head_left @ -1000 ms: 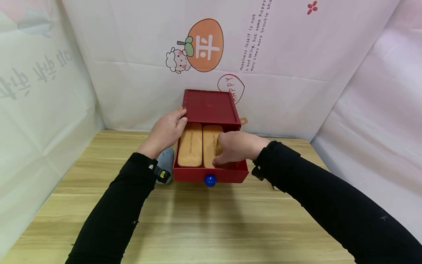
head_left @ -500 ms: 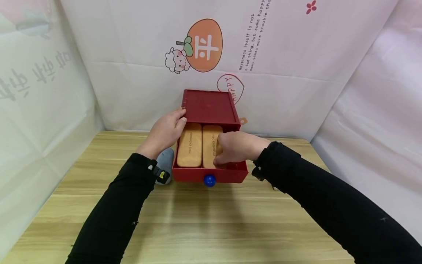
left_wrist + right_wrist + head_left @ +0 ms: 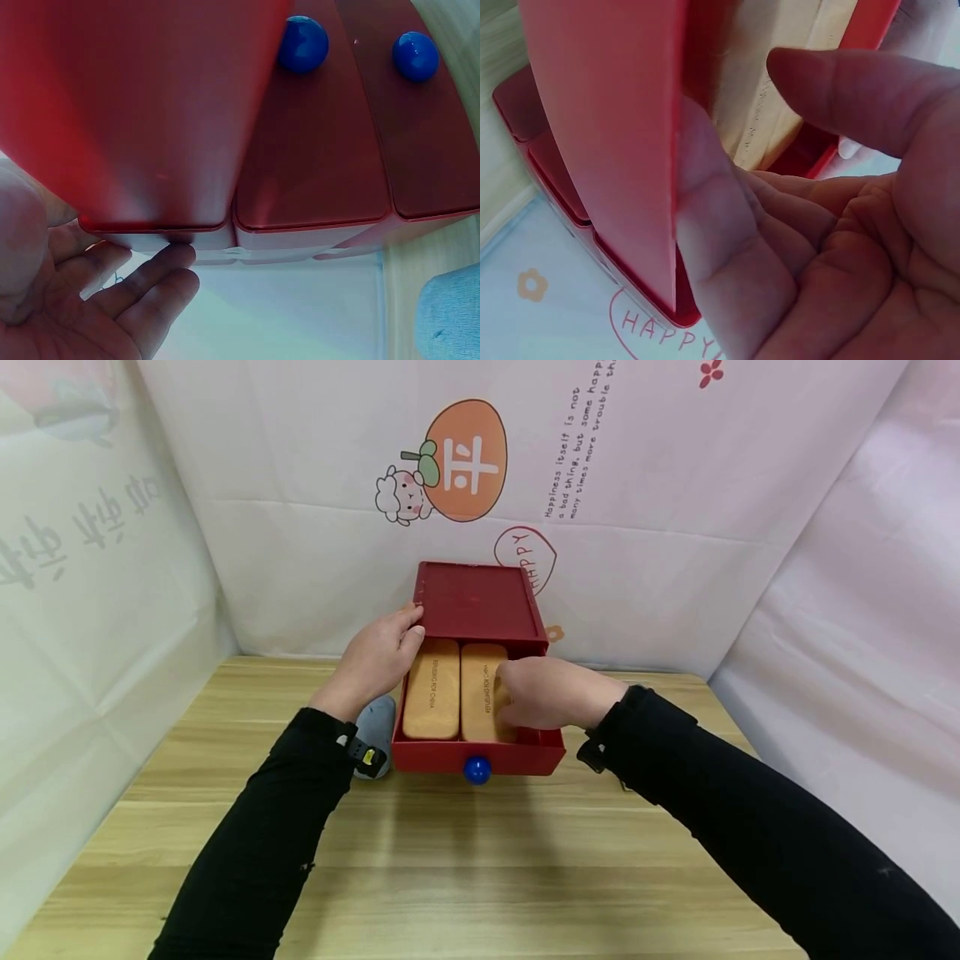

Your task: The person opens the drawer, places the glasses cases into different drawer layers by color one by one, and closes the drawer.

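Note:
A red drawer cabinet (image 3: 480,602) stands against the back cloth with its top drawer (image 3: 427,757) pulled out. Two tan oblong cases with rounded corners and small lettering lie side by side in it, a left case (image 3: 431,689) and a right case (image 3: 477,693). My left hand (image 3: 375,656) rests against the cabinet's left side, fingers loosely extended in the left wrist view. My right hand (image 3: 551,693) reaches into the drawer at its right side, next to the right case. In the right wrist view its thumb (image 3: 840,82) stands apart from the fingers; some fingertips are hidden.
Blue knobs mark the drawers, one (image 3: 477,770) on the pulled-out drawer and others such as a lower knob (image 3: 415,56) on the shut ones. A grey-blue rounded object (image 3: 377,718) lies left of the cabinet. White printed cloth (image 3: 300,527) walls the wooden table (image 3: 465,877).
My right hand has shifted slightly right, and its thumb has drawn back off the top of the right case. The left hand, drawer and cases look unmoved.

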Available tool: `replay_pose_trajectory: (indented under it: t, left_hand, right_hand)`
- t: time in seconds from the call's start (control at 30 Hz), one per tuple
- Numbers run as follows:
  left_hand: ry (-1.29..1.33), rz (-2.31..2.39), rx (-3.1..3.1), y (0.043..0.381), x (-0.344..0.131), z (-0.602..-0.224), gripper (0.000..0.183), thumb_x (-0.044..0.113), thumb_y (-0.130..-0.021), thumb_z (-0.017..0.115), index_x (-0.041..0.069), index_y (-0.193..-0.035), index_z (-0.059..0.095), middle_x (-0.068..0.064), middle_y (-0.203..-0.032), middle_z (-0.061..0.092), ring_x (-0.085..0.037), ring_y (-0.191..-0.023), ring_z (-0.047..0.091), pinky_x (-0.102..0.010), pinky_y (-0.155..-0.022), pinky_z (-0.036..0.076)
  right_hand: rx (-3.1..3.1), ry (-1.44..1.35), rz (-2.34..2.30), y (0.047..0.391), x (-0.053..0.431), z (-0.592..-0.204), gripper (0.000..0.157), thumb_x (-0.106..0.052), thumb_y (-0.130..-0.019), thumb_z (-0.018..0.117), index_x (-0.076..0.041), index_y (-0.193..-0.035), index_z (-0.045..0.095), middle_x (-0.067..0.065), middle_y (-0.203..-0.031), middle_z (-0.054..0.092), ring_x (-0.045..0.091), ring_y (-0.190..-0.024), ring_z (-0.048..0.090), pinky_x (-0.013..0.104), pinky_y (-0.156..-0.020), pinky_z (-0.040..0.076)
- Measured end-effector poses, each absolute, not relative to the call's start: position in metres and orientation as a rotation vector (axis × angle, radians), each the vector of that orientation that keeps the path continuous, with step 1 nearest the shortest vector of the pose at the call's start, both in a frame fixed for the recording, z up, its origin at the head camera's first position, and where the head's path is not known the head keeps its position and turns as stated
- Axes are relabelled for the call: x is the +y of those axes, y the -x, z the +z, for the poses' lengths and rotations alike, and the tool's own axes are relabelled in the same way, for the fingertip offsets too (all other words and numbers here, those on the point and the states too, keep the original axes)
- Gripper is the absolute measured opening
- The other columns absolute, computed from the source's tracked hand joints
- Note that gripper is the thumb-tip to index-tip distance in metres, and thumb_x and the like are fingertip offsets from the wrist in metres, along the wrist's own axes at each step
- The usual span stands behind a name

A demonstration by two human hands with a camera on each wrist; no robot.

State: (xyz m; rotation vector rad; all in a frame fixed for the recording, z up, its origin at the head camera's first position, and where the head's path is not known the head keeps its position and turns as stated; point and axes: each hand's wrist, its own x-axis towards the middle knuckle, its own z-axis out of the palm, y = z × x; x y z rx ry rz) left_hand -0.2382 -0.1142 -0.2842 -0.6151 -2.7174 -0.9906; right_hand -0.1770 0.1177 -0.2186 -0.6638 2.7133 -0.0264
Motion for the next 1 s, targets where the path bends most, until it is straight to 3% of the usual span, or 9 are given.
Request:
replay_pose_trajectory:
  t: [0.07,0.23,0.37,0.53,0.67,1.0]
  left_hand:
    - [0.615,-0.991,-2.716,0.238,-0.114,-0.284,0.054,0.033,-0.105,0.032,0.005,-0.151,0.036,-0.01,-0.159,0.03,-0.021,-0.144,0.026,-0.041,-0.118,0.025]
    - [0.609,-0.991,-2.714,0.239,-0.115,-0.284,0.054,0.033,-0.105,0.032,0.005,-0.151,0.036,-0.01,-0.159,0.03,-0.021,-0.144,0.026,-0.041,-0.117,0.026]
    - [0.61,-0.988,-2.713,0.238,-0.115,-0.284,0.053,0.032,-0.105,0.033,0.005,-0.151,0.036,-0.011,-0.159,0.03,-0.021,-0.144,0.026,-0.041,-0.118,0.025]
    - [0.613,-0.993,-2.714,0.238,-0.115,-0.284,0.054,0.033,-0.105,0.033,0.005,-0.151,0.036,-0.011,-0.159,0.03,-0.021,-0.145,0.026,-0.041,-0.118,0.025]
    - [0.614,-0.993,-2.712,0.239,-0.115,-0.285,0.054,0.034,-0.105,0.033,0.005,-0.151,0.036,-0.01,-0.159,0.03,-0.021,-0.144,0.026,-0.041,-0.118,0.025]
    - [0.6,-1.008,-2.715,0.238,-0.115,-0.285,0.055,0.035,-0.105,0.033,0.007,-0.151,0.037,-0.009,-0.159,0.03,-0.02,-0.144,0.026,-0.041,-0.118,0.025]
  right_hand:
    - [2.723,0.686,-0.04,0.175,0.119,-0.217,0.027,-0.018,-0.092,0.056,-0.002,-0.114,0.055,0.008,-0.083,0.056,0.019,-0.071,0.055,0.032,-0.066,0.045]
    - [2.78,0.738,-0.081,0.171,0.12,-0.215,0.049,-0.02,-0.095,0.052,0.001,-0.14,0.047,0.011,-0.116,0.062,0.021,-0.092,0.057,0.037,-0.09,0.051]
    - [2.841,0.747,-0.128,0.165,0.12,-0.215,0.054,-0.027,-0.096,0.055,-0.001,-0.143,0.046,0.012,-0.129,0.061,0.02,-0.1,0.059,0.039,-0.095,0.051]
    - [2.98,0.881,-0.169,0.154,0.119,-0.214,0.055,-0.031,-0.092,0.063,-0.002,-0.138,0.051,0.009,-0.114,0.069,0.019,-0.097,0.063,0.037,-0.087,0.055]
    - [3.076,1.058,-0.238,0.144,0.121,-0.214,0.052,-0.029,-0.09,0.068,-0.002,-0.133,0.055,0.006,-0.101,0.07,0.016,-0.085,0.065,0.034,-0.077,0.057]
    - [3.245,1.258,-0.397,0.125,0.121,-0.222,0.047,-0.027,-0.086,0.073,-0.008,-0.127,0.062,0.005,-0.105,0.07,0.013,-0.084,0.064,0.03,-0.068,0.056]
